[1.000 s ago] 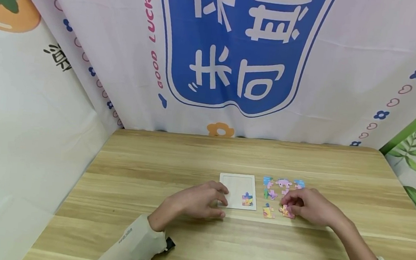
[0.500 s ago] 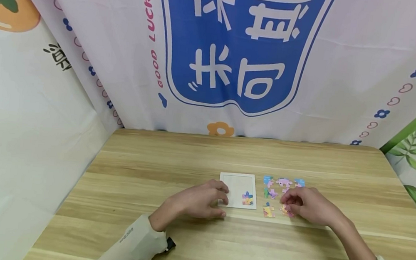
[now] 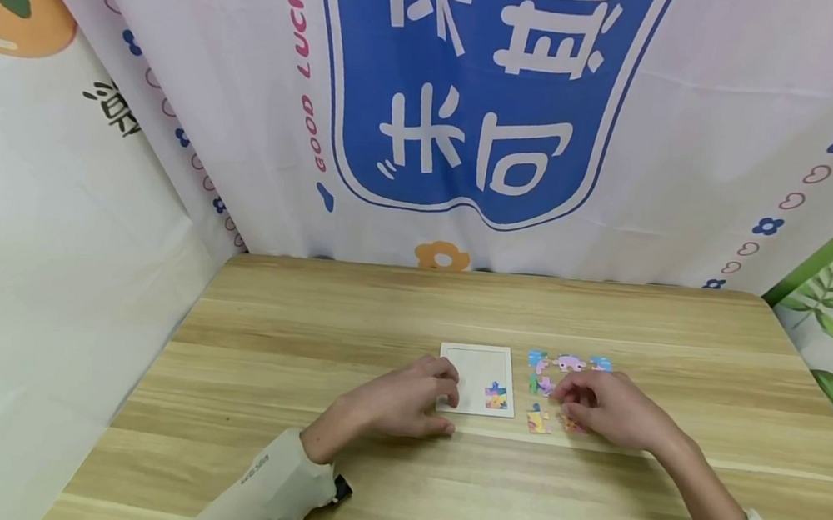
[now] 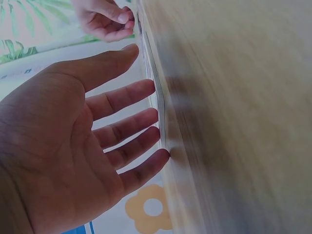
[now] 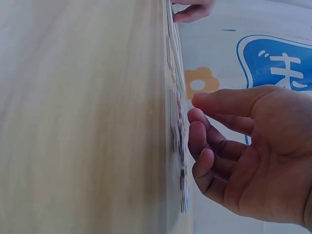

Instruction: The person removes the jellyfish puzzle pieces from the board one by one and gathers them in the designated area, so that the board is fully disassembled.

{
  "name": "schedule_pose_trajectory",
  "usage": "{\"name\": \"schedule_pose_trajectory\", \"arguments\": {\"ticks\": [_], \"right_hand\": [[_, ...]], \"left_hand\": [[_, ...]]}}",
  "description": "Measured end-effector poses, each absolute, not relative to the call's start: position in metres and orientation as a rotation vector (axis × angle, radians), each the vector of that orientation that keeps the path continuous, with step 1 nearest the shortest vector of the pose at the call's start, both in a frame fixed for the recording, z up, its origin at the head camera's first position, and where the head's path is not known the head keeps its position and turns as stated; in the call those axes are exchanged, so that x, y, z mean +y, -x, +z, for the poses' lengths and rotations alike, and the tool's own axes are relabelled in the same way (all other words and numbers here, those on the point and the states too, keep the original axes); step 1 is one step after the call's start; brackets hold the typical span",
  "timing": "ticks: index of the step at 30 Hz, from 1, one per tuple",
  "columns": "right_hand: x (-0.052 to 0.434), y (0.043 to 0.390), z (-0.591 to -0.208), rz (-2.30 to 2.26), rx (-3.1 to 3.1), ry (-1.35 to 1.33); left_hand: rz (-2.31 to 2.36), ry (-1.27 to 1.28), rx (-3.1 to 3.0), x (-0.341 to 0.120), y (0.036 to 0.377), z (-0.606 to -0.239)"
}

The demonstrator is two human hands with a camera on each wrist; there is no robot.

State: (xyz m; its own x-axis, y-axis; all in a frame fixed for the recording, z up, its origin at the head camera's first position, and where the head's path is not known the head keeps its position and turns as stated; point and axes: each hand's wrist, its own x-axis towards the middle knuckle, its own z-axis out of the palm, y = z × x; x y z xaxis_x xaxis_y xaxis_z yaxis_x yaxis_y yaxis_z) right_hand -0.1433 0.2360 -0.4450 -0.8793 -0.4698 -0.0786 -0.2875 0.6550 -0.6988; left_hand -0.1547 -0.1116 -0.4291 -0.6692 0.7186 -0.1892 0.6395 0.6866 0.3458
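I see the white puzzle tray (image 3: 477,365) lying mid-table, one piece (image 3: 496,397) seated in its near-right corner. Left hand (image 3: 403,399), fingers extended, steadies its left edge. Right hand (image 3: 609,406) hovers with fingers curled over loose pieces (image 3: 538,422), holding nothing visible. Risk: a careless pinch may scatter neighbouring pieces.

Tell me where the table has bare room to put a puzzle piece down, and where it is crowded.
Bare wood runs along the far side of the table, between the backdrop and the tray, and across the left part, beyond the left hand. The near strip by the sleeves is bare too. It is crowded right of the tray, where loose pieces cluster by the right hand.
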Motion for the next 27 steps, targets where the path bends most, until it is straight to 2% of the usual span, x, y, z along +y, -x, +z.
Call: {"name": "schedule_pose_trajectory", "arguments": {"ticks": [13,27], "right_hand": [[0.196,0.161,-0.44,-1.069,2.596,0.708],[0.169,0.17,-0.439,-1.101,2.491,0.691]], "left_hand": [[0.379,-1.055,2.569,-0.112,0.155,-0.426],[0.372,-1.069,2.562,-0.113,0.156,-0.425]]}}
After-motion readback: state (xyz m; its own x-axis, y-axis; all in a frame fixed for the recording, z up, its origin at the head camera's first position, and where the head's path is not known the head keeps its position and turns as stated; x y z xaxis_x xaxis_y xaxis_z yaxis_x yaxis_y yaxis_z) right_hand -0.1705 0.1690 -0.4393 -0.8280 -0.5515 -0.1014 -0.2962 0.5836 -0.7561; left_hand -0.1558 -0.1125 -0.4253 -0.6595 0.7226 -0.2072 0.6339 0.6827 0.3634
